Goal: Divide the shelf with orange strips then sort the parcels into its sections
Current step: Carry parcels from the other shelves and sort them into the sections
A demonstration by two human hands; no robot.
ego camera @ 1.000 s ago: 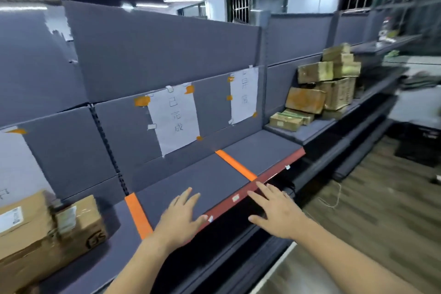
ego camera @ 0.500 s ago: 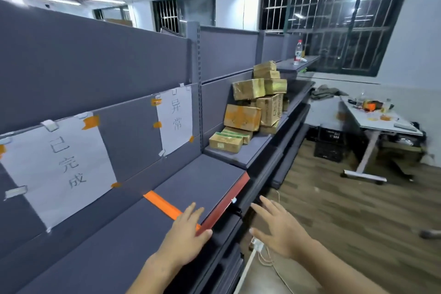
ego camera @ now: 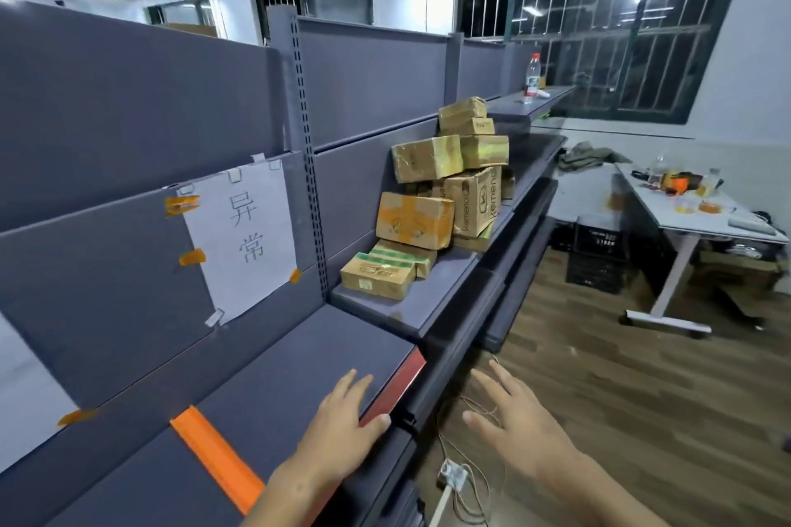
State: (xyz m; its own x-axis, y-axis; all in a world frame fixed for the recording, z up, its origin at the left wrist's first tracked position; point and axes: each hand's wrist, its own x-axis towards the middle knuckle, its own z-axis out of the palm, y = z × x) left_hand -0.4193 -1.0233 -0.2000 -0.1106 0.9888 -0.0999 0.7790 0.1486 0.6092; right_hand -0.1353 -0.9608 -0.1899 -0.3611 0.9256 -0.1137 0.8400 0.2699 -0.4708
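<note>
Turning since a second ago from the orange strip (ego camera: 216,458) on the shelf (ego camera: 299,359) toward the parcels (ego camera: 445,193) stacked beyond it, left hand (ego camera: 342,428) flat on that shelf, right hand (ego camera: 520,432) beside it, fingers released, empty: dividing likely done, sorting next.

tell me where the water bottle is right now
In the head view, the water bottle stands upper right on the top shelf, beyond the parcels, near the barred window.

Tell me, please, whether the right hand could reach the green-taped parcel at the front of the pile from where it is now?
Probably not yet. The right hand hangs open over the floor, off the shelf, and the green-taped parcel lies well beyond it on the next shelf section. Nothing blocks the way; stepping closer should do.
</note>
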